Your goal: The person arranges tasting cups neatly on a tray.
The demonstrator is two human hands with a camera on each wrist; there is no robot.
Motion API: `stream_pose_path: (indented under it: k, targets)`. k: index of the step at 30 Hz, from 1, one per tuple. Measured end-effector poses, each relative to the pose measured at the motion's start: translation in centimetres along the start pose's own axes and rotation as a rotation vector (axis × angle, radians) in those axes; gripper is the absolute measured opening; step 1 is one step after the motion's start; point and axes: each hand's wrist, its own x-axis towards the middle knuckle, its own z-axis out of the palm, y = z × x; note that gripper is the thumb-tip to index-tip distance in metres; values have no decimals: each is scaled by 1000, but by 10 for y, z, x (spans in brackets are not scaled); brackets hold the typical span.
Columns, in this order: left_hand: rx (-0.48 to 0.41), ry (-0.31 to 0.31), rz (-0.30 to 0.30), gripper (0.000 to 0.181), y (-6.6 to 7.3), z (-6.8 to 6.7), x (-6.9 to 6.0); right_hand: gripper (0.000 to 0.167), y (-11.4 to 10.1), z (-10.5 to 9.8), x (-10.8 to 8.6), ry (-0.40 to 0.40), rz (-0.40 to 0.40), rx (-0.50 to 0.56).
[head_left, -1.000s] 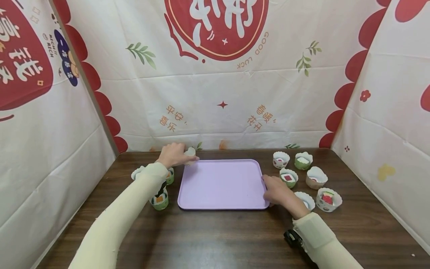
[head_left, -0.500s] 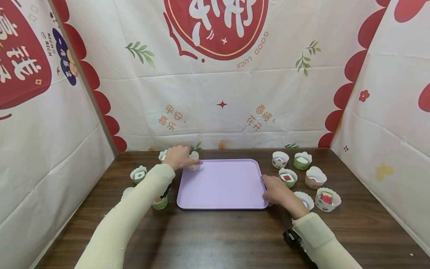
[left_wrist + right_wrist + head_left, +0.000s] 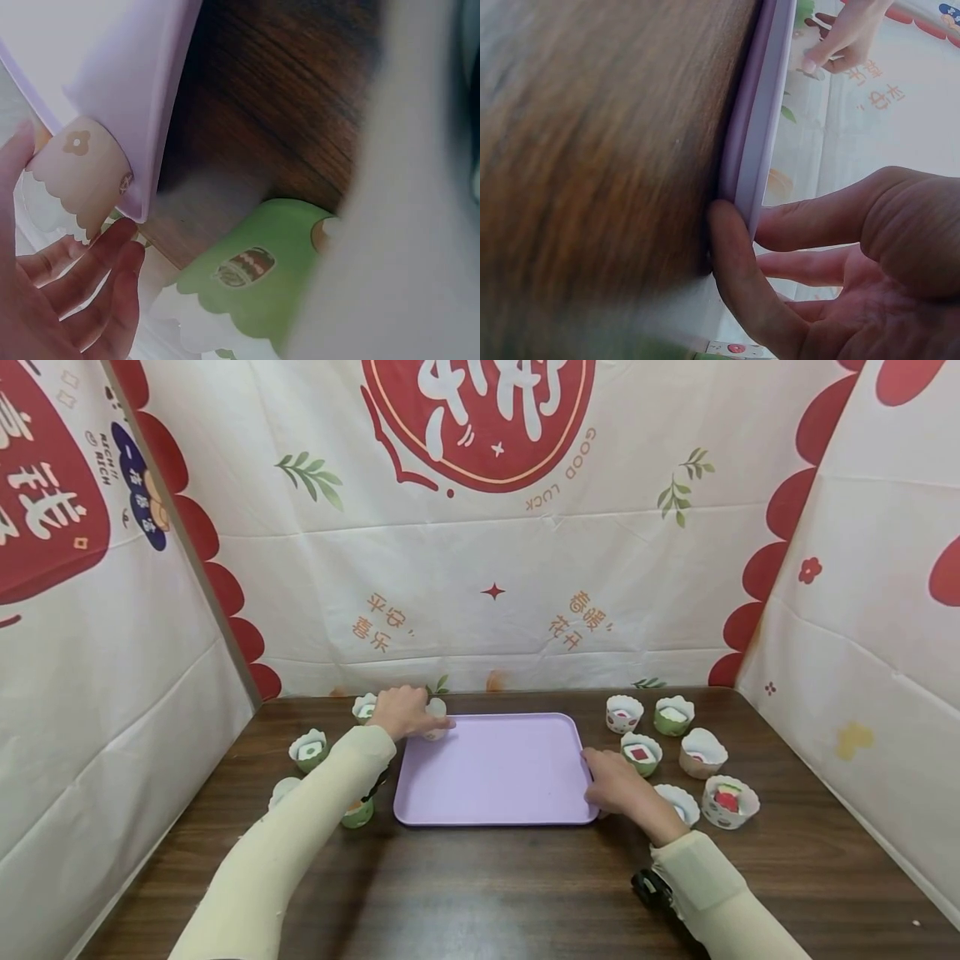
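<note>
My left hand point(image 3: 405, 712) is at the far left corner of a light purple tray point(image 3: 495, 777), its thumb and fingers about a pale paper baking cup point(image 3: 79, 172). In the left wrist view the cup stands on the tray corner, thumb on one side and fingertips by its scalloped rim. What the cup contains is hidden. My right hand point(image 3: 618, 785) pinches the tray's right edge; thumb and forefinger lie on either side of the rim point(image 3: 761, 112) in the right wrist view. A green baking cup point(image 3: 270, 277) stands beside my left hand, off the tray.
Several baking cups with small colourful pieces stand right of the tray, such as a spotted cup point(image 3: 729, 803) and a green-based cup point(image 3: 673, 717). More stand left, including a green cup point(image 3: 308, 750), partly behind my left sleeve. Printed cloth point(image 3: 480, 552) walls the dark wooden table point(image 3: 480, 893).
My left hand has moved slightly right with the pale baking cup, bringing it onto the tray's far left corner, then stays about there. My right hand keeps its hold on the tray edge.
</note>
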Motion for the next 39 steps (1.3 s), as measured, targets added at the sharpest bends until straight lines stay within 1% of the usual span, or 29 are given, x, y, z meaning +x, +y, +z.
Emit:
stream_pose_path:
  k: [5,11,15,18,21,24,27,33,37,39]
  targets:
    - [5,-16,3,69,-1,1,2,57,0,0,0,2,3,1]
    - [18,-58,-12,73,-2,1,0,56,0,0,0,4,-1,3]
    - [20,-70,-13,82,-2,0,0,56,-1,0,0,-2,5,15]
    - [12,-66,-13,90,-4,-2,-1,57,-1,0,0,-2,3,14]
    - [-7,-45,-15,89,-6,-5,-2,56,-1,-1,1,1,-4,3]
    - [-40,-3,-14,81,-8,-9,-3,56,0,-1,1,3,-7,-10]
    - [-74,40,-17,77,-11,-17,-4,56,1,0,1,7,-13,-18]
    - [-139,133,-28,81,-21,-34,-4,57,1,0,0,5,-11,-18]
    - [-217,177,-44,81,-31,-43,-3,58,0,0,0,3,-13,-11]
    - [-283,178,-38,77,-38,-47,-4,57,0,0,0,5,-11,-5]
